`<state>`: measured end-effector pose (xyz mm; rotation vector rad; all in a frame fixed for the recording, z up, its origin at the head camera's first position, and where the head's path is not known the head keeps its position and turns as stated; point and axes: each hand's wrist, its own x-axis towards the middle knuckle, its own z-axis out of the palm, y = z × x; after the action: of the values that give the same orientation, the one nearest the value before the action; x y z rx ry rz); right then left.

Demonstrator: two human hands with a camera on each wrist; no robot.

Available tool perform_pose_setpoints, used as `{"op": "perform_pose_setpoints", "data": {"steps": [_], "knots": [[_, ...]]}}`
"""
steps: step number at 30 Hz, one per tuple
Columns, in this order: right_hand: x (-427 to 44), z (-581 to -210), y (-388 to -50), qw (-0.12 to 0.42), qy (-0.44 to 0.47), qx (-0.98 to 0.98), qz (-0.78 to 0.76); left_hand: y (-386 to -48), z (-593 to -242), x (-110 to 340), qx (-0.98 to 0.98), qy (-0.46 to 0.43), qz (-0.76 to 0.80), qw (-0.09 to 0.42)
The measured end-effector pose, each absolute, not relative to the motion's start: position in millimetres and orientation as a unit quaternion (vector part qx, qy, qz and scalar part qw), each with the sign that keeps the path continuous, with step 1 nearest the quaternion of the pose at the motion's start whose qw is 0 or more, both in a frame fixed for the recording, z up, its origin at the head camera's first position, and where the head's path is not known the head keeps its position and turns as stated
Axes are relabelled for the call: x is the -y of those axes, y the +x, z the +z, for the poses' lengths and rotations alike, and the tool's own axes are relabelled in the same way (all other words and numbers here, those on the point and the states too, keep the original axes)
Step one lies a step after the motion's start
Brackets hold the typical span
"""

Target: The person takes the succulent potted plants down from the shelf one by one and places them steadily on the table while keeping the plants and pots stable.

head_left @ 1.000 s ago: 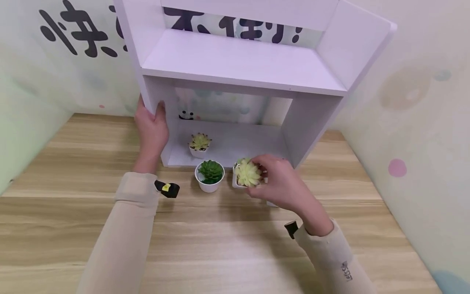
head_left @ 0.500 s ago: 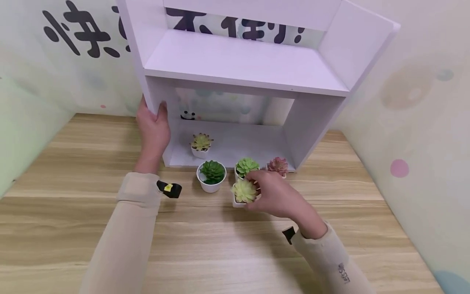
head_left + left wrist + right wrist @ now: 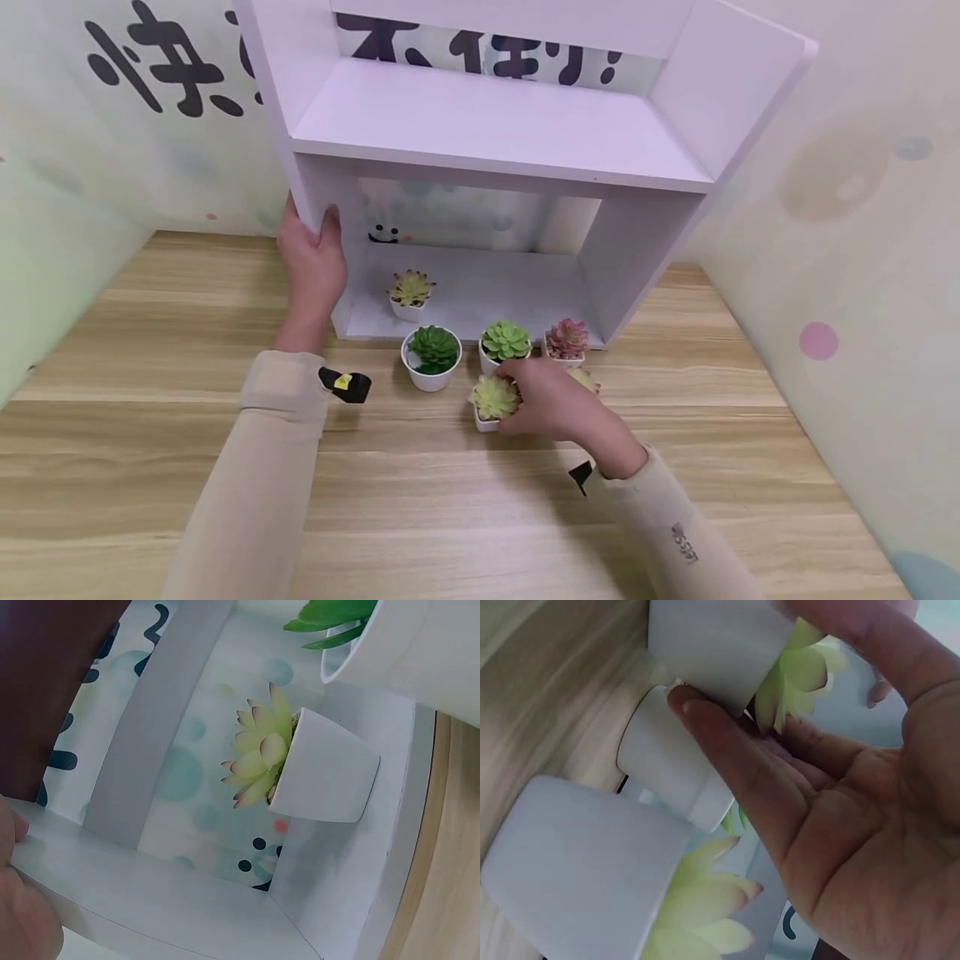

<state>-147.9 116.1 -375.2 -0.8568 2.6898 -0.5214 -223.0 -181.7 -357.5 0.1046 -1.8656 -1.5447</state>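
Note:
My left hand (image 3: 313, 267) grips the left side panel of a white shelf unit (image 3: 495, 125), thumb on the inner face. With my right hand (image 3: 555, 404), I pinch the white pot of a pale yellow-green succulent (image 3: 495, 398); in the right wrist view thumb and fingers lie along its pot (image 3: 712, 649). Directly behind it stands a light green succulent (image 3: 506, 340). A red succulent (image 3: 567, 340) is at the shelf's front right. Partly covered by my right hand is another yellowish succulent (image 3: 583, 380), whose pot (image 3: 577, 870) shows in the right wrist view.
A dark green succulent (image 3: 433, 350) in a round white pot stands before the shelf. Inside the lower compartment sits a yellow-green succulent with dark tips (image 3: 411, 287), at the left. The wooden table (image 3: 420, 508) extends forward; a wall (image 3: 862, 275) rises on the right.
My right hand has drawn the pale succulent toward me and slightly left, away from the light green one. The red succulent and the yellowish one have come into view. My left hand stays put.

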Motion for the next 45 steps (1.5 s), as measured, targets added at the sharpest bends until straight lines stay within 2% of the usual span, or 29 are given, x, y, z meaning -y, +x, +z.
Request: {"op": "perform_pose_setpoints", "data": {"steps": [10, 25, 32, 39, 45], "knots": [[-115.1, -378.7, -150.4, 0.126, -0.255, -0.942, -0.178, -224.1, -359.1, 182.8, 0.725, 0.042, -0.596, 0.343], [-111.9, -373.2, -148.6, 0.141, -0.213, -0.951, -0.174, -223.5, -358.4, 183.0, 0.721, 0.039, -0.596, 0.351], [-113.7, -363.1, -142.7, 0.123, -0.196, -0.957, -0.174, -222.3, -358.4, 182.7, 0.718, 0.032, -0.601, 0.350], [-122.3, -345.7, -140.8, 0.070, -0.220, -0.949, -0.215, -224.2, -358.3, 181.9, 0.720, 0.042, -0.608, 0.331], [-119.0, -319.4, -156.3, 0.080, -0.262, -0.926, -0.261, -225.1, -358.1, 186.2, 0.725, 0.037, -0.603, 0.331]]}}
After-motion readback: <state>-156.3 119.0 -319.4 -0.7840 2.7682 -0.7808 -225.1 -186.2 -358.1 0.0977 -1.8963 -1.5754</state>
